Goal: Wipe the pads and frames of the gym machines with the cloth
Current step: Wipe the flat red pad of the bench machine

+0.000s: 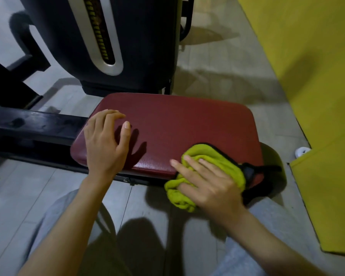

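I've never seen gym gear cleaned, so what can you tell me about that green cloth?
The cloth is yellow-green, fleecy-looking, with black edging and a black tab at its right end. Bunched up, it lies on the near right corner of the dark red pad, partly spilling over the front edge. The right hand grips it, fingers stretched over it, thumb among its folds.

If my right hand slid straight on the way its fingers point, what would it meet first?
Likely the left hand over the red pad; only bare pad lies ahead of the cloth.
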`<move>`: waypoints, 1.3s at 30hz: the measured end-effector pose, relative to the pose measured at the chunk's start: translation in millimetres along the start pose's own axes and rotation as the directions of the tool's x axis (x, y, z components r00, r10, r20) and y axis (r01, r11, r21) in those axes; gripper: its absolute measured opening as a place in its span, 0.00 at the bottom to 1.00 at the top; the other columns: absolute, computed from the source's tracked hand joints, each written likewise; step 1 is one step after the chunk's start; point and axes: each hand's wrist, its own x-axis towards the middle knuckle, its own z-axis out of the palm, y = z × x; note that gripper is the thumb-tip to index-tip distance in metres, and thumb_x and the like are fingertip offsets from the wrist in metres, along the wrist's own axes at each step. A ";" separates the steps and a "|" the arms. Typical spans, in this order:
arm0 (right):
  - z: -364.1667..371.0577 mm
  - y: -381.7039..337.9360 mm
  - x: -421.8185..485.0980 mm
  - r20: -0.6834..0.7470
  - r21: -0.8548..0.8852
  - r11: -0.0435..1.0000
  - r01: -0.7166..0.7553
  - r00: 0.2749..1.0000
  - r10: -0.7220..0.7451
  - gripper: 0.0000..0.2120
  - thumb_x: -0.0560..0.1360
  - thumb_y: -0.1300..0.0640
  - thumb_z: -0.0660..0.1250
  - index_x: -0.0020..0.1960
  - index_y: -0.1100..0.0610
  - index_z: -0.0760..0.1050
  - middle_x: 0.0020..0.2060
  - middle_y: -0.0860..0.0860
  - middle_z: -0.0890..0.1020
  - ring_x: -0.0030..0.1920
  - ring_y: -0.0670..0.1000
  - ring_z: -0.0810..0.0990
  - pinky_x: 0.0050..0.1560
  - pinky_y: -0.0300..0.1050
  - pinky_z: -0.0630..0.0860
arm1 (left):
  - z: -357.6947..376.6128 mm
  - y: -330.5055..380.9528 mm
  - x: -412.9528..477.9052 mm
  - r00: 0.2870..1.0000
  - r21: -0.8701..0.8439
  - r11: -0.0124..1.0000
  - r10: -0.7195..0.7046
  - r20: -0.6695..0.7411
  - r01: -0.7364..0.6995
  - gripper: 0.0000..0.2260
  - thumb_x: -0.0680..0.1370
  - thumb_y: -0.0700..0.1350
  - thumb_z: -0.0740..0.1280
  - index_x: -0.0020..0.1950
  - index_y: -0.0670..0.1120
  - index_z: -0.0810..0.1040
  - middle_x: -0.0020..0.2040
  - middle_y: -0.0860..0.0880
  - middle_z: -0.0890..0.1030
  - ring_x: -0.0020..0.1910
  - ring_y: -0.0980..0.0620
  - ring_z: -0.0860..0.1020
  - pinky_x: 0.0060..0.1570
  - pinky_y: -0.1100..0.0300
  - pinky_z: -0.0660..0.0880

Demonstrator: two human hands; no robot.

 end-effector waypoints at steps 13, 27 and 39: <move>-41.8 33.9 -36.7 0.155 0.062 0.998 0.014 0.988 -0.024 0.12 0.82 0.58 0.69 0.40 0.51 0.77 0.73 0.52 0.75 0.73 0.56 0.75 0.64 0.54 0.77 | 0.9 -2.8 -0.1 1.000 0.001 1.000 -0.027 0.003 0.027 0.16 0.85 0.55 0.56 0.62 0.46 0.76 0.62 0.47 0.77 0.65 0.46 0.71 0.64 0.50 0.66; -49.9 50.7 -42.7 0.313 0.203 0.954 -0.221 0.938 0.151 0.15 0.66 0.72 0.78 0.44 0.55 0.82 0.76 0.54 0.71 0.78 0.55 0.67 0.71 0.59 0.72 | 5.0 0.6 -2.8 0.997 0.047 0.997 -0.055 -0.056 0.058 0.17 0.83 0.57 0.57 0.59 0.47 0.78 0.60 0.49 0.79 0.64 0.46 0.73 0.65 0.43 0.67; -61.0 52.8 -14.2 0.113 0.474 0.769 -0.429 0.896 0.430 0.17 0.71 0.67 0.71 0.57 0.55 0.84 0.70 0.44 0.77 0.69 0.44 0.76 0.67 0.38 0.71 | 4.6 -4.5 -2.9 0.995 -0.011 0.996 -0.085 -0.055 0.085 0.15 0.84 0.56 0.57 0.59 0.48 0.77 0.59 0.49 0.78 0.63 0.48 0.72 0.62 0.47 0.67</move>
